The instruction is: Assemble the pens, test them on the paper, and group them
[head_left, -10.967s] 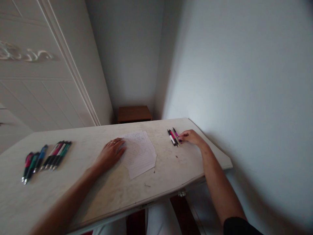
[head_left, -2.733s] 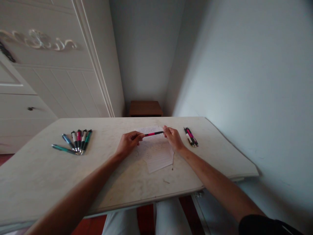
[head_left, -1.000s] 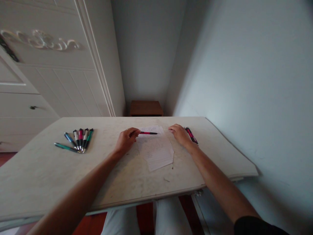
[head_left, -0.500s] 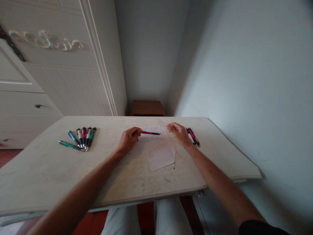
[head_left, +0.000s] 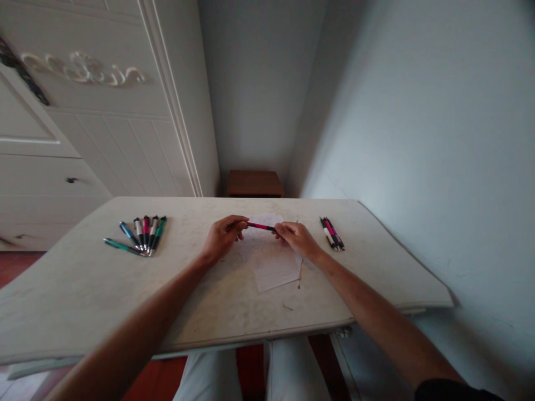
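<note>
A pink-and-black pen [head_left: 262, 226] is held nearly level between the left hand [head_left: 224, 236] and the right hand [head_left: 297, 238], one end being pinched by each; below the hands, written paper [head_left: 276, 273] is laid on a pale, stained table [head_left: 200, 317]; well to the left of the left hand, six pens [head_left: 146, 233] are spread in a fan, blue, white, pink and green among them; just right of the right hand, a small bunch of pens [head_left: 335, 233] is set close together; beyond both hands, a brown wooden box [head_left: 254, 184] is partly hidden by the table.
</note>
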Demonstrator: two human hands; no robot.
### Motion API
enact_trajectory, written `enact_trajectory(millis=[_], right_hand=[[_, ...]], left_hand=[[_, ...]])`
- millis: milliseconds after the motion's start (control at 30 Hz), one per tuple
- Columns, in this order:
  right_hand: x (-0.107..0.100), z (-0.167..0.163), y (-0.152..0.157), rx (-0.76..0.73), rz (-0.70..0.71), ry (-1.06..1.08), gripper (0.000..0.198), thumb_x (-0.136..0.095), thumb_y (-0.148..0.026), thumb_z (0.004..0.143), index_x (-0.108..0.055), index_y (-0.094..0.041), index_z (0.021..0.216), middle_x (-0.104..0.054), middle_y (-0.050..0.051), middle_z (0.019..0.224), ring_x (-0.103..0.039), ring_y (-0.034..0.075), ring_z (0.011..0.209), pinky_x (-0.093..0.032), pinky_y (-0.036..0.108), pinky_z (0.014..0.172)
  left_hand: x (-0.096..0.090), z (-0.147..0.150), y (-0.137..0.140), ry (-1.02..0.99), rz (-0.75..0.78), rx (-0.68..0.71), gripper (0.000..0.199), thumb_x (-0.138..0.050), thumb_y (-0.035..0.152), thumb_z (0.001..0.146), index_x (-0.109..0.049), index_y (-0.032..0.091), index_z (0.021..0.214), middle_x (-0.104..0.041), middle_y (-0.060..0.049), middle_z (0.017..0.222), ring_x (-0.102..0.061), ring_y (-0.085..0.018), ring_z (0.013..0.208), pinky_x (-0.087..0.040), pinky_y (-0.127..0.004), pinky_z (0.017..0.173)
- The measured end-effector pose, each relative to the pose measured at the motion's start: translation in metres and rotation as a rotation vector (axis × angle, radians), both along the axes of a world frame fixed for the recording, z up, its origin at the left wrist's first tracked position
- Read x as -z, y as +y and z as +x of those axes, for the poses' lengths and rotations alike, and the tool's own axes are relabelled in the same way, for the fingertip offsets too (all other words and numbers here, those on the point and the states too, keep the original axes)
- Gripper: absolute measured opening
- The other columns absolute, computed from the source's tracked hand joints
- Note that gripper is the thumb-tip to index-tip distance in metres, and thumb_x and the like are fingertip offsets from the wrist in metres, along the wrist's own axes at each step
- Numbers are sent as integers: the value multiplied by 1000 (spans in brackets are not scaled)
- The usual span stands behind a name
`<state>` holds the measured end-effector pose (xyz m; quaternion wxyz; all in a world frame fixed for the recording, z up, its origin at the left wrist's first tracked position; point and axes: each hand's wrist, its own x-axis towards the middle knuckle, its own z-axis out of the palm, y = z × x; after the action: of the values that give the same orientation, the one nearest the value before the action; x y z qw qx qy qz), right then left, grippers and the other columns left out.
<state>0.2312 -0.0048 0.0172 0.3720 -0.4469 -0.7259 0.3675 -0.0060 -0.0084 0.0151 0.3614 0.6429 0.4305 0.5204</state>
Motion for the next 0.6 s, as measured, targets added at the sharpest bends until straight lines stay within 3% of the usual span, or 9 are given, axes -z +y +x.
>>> enact_trajectory(millis=[133,367,600], right_hand=[[1,-1,0,-3,-47,72,57,-50,-68,83,-67,-14,73,-63,4,63,-55,12,53,-42,23,50],[1,2,0,89,122,29,52,-52,-62,86,-69,-15,72,-62,3,59,-56,14,53,-43,26,53],[-2,2,-3,29,300,13,40,-52,-50,91,-73,-18,78,-65,5,69,-60,16,62,-46,28,61]], left_hand=[[-1,1,-2,27,-16,2,34,-63,42,78,-70,13,95,-65,-2,62,-57,-12,51,-46,-23,49],[-4,3,-8,187,21,-42,34,-55,44,83,-69,14,89,-63,-1,62,-53,-10,48,-44,-23,51],[-1,0,-12,362,-28,-148,58,-34,59,93,-60,16,63,-50,2,43,-49,-12,42,-37,-23,48]])
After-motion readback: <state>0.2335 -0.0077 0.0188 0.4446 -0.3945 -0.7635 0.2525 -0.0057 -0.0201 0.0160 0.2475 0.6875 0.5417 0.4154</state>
